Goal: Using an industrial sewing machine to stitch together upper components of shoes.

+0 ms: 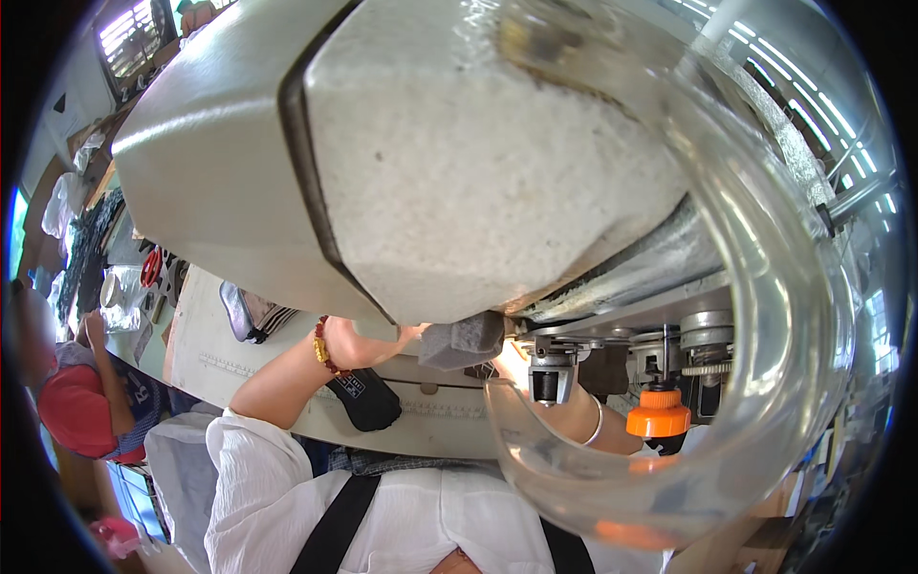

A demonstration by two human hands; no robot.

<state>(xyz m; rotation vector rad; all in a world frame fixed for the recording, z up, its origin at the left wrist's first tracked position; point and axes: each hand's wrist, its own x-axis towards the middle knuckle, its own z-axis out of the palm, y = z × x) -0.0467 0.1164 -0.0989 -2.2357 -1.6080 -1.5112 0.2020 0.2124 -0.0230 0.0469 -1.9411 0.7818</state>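
- Fingers of our left hand (359, 346) are hidden behind the white machine head (478, 182), so we can't make out whether they grip anything; the visible part of the hand points toward the grey piece.
- Soft-looking and folded, that grey piece (464, 342) sits below the machine head, between our two hands.
- Our right hand (572, 411) reaches in from the other side, partly covered by the metal roller part (550, 380); its fingers don't show clearly enough for us to judge their hold.
- We wear a beaded bracelet (321, 348) on the left wrist and a pale bangle (597, 423) on the right.
- Just beside our left wrist, a black sock (368, 402) lies on the pale tabletop (210, 330).
- Right of the roller part, we see an orange knob (658, 417), with a clear curved plastic guard (798, 316) sweeping around it.
- Farther left on the tabletop lies a striped item (251, 314).
- Beyond our table, a co-worker in red (81, 413) sits near red-handled scissors (151, 267).
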